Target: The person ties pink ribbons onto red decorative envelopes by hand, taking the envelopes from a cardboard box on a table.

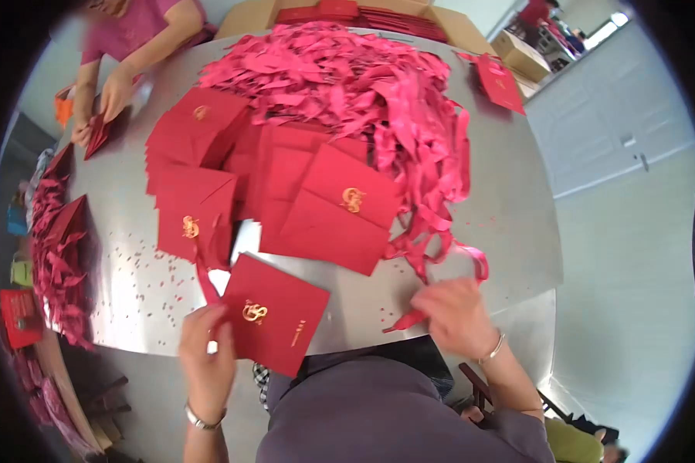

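My left hand (205, 351) is closed on the left edge of a red square envelope (279, 312) with a gold emblem, which hangs over the table's near edge. A red ribbon (205, 279) runs up from beside those fingers. To the right, my right hand (454, 315), slightly blurred, pinches another red ribbon (406, 320), its pointed end sticking out to the left. Beyond the hands lie fanned stacks of red envelopes (194, 174) on the left and a tilted red envelope (340, 212) in the middle. Behind them spreads a big heap of pinkish-red ribbons (340, 77).
Red scraps dot the metal table (510, 224). At the upper left, a co-worker's hands (114, 96) handle a red piece. More ribboned envelopes (62, 239) line the left edge. One red envelope (502, 85) lies at the far right, near a cardboard box (459, 29) at the back.
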Demonstrator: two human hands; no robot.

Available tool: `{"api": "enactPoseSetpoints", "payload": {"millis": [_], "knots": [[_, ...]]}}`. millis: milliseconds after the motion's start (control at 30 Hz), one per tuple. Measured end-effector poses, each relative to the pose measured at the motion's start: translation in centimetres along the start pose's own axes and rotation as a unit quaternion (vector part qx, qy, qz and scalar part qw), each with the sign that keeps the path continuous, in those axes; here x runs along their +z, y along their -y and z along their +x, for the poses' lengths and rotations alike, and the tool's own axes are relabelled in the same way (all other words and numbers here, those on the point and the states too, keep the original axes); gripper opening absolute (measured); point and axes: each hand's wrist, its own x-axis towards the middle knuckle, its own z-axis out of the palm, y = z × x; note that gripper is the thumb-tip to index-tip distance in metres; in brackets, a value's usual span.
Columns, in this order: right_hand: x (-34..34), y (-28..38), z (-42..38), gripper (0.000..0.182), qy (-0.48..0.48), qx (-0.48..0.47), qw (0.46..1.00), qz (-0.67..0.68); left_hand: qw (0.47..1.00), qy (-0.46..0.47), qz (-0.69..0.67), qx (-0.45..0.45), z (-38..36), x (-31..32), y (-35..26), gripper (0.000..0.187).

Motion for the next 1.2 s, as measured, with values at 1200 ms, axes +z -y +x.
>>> {"api": "enactPoseSetpoints", "payload": {"millis": [1200], "knots": [[8.3,12.0,12.6,0.009,-0.051,-0.063,0.958,0.277,0.967,0.11,-0.2,-0.114,1.3,2.8,1.7,0.016]]}}
